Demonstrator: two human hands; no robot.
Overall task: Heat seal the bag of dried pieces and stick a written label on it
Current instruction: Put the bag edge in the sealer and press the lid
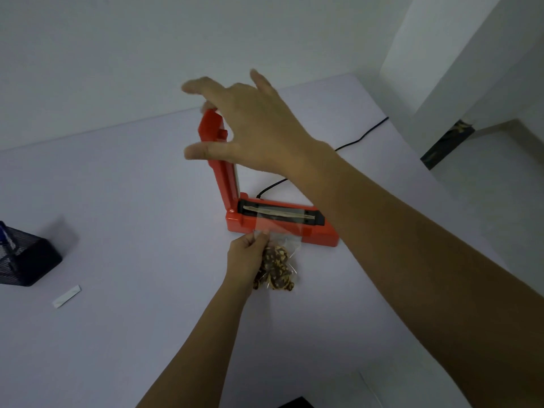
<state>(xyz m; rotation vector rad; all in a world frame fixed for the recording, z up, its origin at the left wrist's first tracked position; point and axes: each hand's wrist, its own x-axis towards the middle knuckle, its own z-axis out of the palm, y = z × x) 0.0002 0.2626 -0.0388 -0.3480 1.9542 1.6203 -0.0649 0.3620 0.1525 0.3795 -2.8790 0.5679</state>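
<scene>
White tabletop [132, 201] w/ plain white walls behind; red heat sealer [282, 228] mid-table, arm [219, 160] up, black cord [347, 144] trailing to far edge. Left hand [247, 254] pinching clear bag of dried pieces [278, 267] near its top, open end laid over sealing strip; right hand [247, 128] spread wide at raised arm, gripping nothing. Paper label [66, 296] flat at left nr black mesh pen holder [20, 256].

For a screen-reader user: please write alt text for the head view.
The left hand holds a clear bag of dried pieces with its mouth across an open red heat sealer, while the right hand reaches its raised arm.
</scene>
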